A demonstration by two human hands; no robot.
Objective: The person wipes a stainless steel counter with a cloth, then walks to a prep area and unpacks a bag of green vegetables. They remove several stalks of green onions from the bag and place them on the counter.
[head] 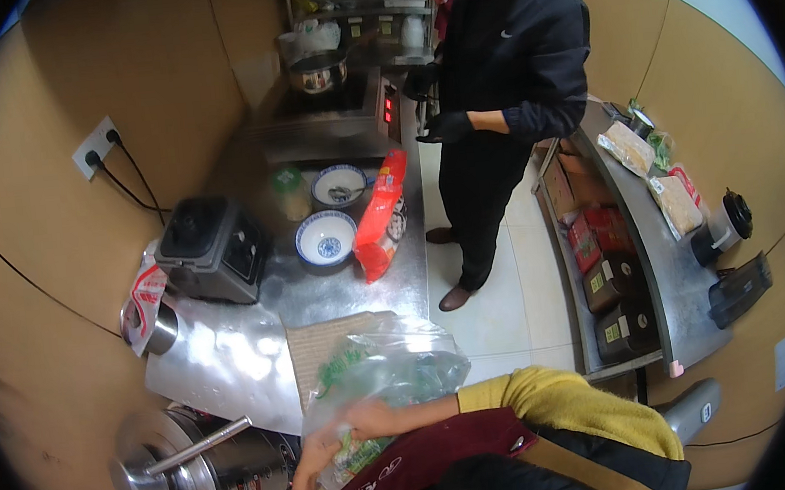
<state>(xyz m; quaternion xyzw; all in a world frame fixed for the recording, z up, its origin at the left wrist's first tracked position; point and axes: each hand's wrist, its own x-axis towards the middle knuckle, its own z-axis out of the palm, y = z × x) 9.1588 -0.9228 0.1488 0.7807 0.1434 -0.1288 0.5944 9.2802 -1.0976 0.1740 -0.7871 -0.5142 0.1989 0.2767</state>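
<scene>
A clear plastic bag (394,378) with green printing lies over the front edge of the steel worktop, partly on a brown corrugated cardboard sheet (313,332). My left hand (318,453) grips its near edge. Close beside it, my right hand (374,418) also holds the gathered plastic, fingers curled. Green, leafy-looking contents (355,455) show through the film just below my hands; what they are exactly cannot be made out. Some of my fingers are hidden by the plastic and by blur.
Two blue-and-white bowls (327,238), a red packet (383,221), a green-lidded jar (291,191) and a dark appliance (211,250) stand on the worktop (248,352). Farther back, a pot (319,73) sits on a cooker. A black-gloved person (516,59) stands opposite. A steel urn (202,471) is at lower left.
</scene>
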